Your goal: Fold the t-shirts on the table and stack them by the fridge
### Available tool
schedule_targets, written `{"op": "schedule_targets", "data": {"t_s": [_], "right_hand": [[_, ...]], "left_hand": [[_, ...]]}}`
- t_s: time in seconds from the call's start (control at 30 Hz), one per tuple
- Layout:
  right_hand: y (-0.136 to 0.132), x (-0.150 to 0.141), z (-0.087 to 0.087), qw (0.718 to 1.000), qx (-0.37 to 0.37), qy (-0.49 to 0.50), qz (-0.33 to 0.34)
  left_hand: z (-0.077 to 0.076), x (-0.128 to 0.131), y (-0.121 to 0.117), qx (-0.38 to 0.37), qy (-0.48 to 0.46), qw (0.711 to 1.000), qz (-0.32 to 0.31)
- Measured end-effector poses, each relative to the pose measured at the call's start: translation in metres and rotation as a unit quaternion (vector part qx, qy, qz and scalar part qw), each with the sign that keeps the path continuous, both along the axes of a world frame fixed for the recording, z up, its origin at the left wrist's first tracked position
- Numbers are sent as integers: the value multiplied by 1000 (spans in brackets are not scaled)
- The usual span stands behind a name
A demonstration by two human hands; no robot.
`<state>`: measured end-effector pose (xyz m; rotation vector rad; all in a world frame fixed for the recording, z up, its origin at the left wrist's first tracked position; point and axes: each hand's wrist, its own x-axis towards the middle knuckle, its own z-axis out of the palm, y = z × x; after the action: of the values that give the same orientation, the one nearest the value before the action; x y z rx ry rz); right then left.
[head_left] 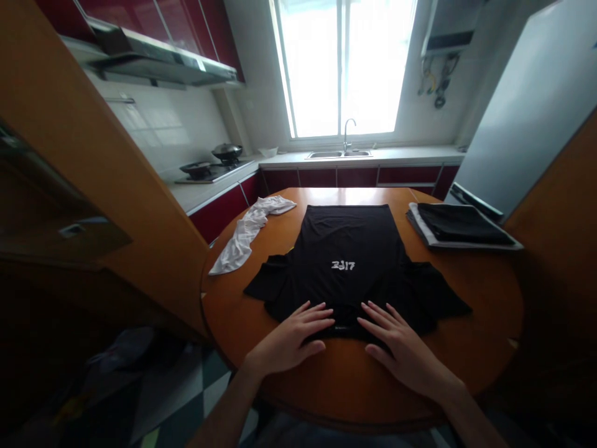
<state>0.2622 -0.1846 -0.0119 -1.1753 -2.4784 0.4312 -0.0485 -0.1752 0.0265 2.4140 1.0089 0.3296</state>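
Note:
A black T-shirt (pixel 347 236) with a white print lies spread on the round wooden table, its neck end towards me and its sleeves out to both sides. My left hand (pixel 296 336) rests at the neck end, left of the collar, fingers stretched out and pointing right. On the other side of the collar, my right hand (pixel 394 339) lies with its fingers spread over the black cloth. Neither hand grips the fabric. Both thumbs are apart from the fingers, near the table's bare wood.
A crumpled white cloth (pixel 242 233) lies on the table's left. Folded black and white garments (pixel 461 224) are stacked at the right, near the fridge (pixel 532 106). Behind the wooden table (pixel 326 398) runs a counter with a sink (pixel 326 155) and a stove (pixel 217 171) holding pans.

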Motion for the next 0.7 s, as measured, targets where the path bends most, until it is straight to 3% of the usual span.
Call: {"op": "schedule_targets", "data": {"t_s": [0.1,0.2,0.3,0.47,0.57,0.7], "right_hand": [[-1,0,-1,1000,4,7,-2],[-1,0,-1,1000,3,12,-6],[-1,0,0,1000,-2,16,-9],[-1,0,2,999,-4,39,-15],[-3,0,2,998,-1,57,-34],[2,3,6,995,13,71,-66]], "left_hand": [[10,-3,4,-11,-43,999,9],[24,-10,32,12,-98,993,63],[36,-22,94,24,-160,974,157],[44,-38,230,-4,-161,922,351],[44,-39,292,-21,-152,907,392],[41,-31,341,-51,-154,903,397]]}}
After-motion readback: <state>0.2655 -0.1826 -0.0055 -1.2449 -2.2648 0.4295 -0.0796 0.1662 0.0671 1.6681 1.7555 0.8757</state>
